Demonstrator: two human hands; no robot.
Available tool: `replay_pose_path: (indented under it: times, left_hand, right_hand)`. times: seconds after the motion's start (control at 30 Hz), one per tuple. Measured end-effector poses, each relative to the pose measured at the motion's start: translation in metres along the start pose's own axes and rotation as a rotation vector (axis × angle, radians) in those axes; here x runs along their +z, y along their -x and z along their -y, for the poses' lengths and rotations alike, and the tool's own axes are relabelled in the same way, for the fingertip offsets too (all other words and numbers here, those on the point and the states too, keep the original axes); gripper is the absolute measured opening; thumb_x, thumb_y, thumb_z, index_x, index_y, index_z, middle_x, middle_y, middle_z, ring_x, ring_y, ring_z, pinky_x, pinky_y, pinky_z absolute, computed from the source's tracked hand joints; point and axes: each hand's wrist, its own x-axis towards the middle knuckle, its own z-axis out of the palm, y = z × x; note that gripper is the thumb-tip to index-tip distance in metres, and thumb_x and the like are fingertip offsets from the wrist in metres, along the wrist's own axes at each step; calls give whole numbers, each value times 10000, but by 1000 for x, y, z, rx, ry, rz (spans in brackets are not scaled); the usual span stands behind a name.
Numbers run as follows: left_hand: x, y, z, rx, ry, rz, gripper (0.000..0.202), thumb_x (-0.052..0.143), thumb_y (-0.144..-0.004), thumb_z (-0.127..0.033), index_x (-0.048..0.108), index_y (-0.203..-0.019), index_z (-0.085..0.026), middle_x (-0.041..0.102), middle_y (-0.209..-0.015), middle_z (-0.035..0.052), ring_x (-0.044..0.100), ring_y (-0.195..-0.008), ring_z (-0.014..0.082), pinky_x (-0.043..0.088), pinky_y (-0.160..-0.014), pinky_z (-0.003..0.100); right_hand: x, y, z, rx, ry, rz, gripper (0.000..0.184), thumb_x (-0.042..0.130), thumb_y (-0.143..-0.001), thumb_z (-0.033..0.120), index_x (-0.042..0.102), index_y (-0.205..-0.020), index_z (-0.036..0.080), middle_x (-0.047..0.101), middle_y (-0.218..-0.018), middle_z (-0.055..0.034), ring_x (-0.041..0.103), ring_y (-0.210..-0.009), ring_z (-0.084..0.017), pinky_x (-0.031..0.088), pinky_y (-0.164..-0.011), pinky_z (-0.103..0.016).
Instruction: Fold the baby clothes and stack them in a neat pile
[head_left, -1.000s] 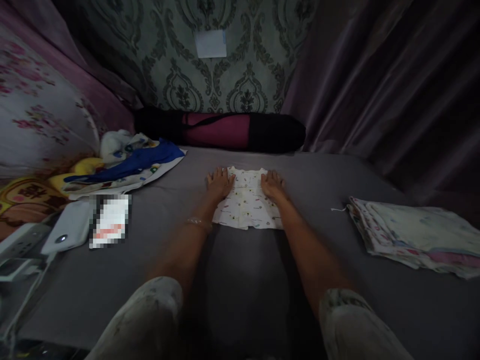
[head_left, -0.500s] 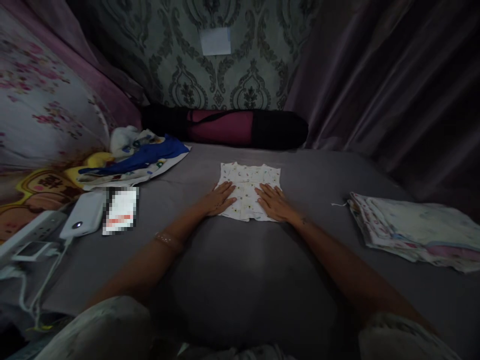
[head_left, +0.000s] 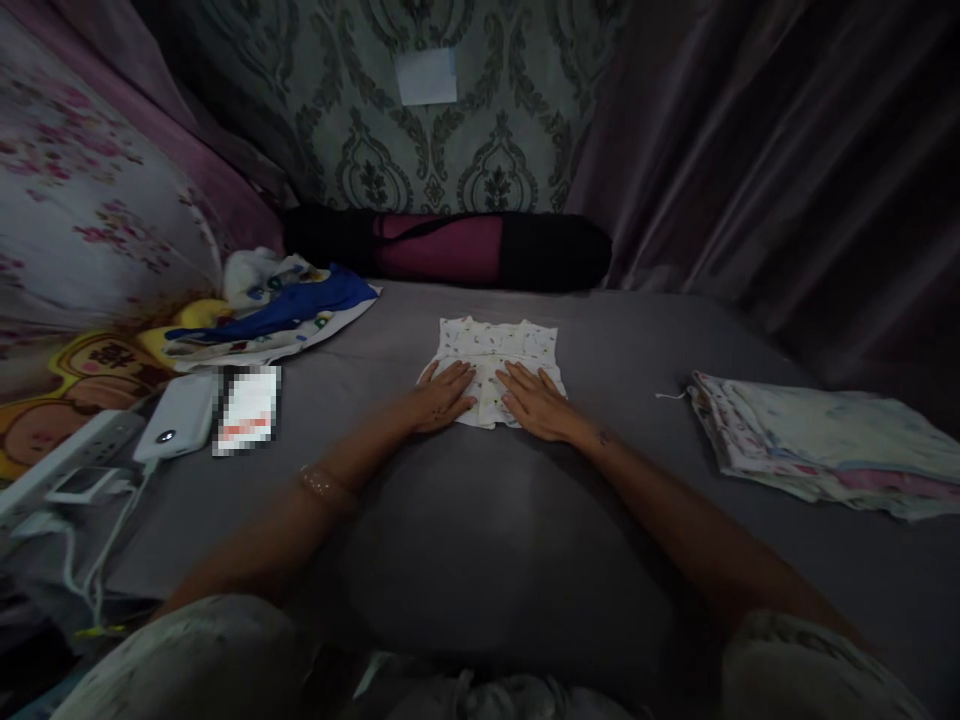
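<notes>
2 flat hands, left hand, right hand, on garment's near edge

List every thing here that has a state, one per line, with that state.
Small white printed garment: spread flat on the grey bedsheet, near edge pressed down.
Left hand: open, palm down, fingers on the garment.
Right hand: open, palm down, fingers on the garment.
Pile of pale printed cloths: folded, stacked.
Blue and white clothes heap: unfolded, crumpled.

Both arms reach forward, left hand and right hand flat, palms down.
</notes>
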Motion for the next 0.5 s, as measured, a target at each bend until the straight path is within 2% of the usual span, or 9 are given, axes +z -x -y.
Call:
replay_pose_path:
  times: [0.2, 0.33, 0.5]
  left_hand:
    - [9, 20, -21, 31, 18, 53, 722, 96, -979, -585, 212, -1535, -138, 210, -1593, 125, 146, -1484, 240, 106, -1197, 465]
    - [20, 23, -22, 35, -16, 2, 733, 109, -975, -599, 202, -1537, -139, 196, -1596, 129, 134, -1485, 248, 100, -1198, 472]
    - [19, 22, -20, 46, 17, 21, 739, 144, -966, -624, 207, -1534, -154, 202, -1597, 133, 146, -1483, 257, 101, -1196, 479]
  right_hand:
    - [17, 16, 32, -111, 24, -25, 627, 157, -1010, 458, 232, -1537, 127, 200, -1598, -118, 152, -1477, -238, 125, -1199, -488]
    - [26, 16, 32, -125, 66, -52, 609, 180, -1010, 447, 245, -1535, 145, 211, -1596, -114, 177, -1471, -252, 129, -1194, -504]
    - [23, 15, 30, -130, 34, -33, 608, 192, -1011, 446, 251, -1533, 141, 202, -1598, -125, 168, -1473, -248, 121, -1195, -494]
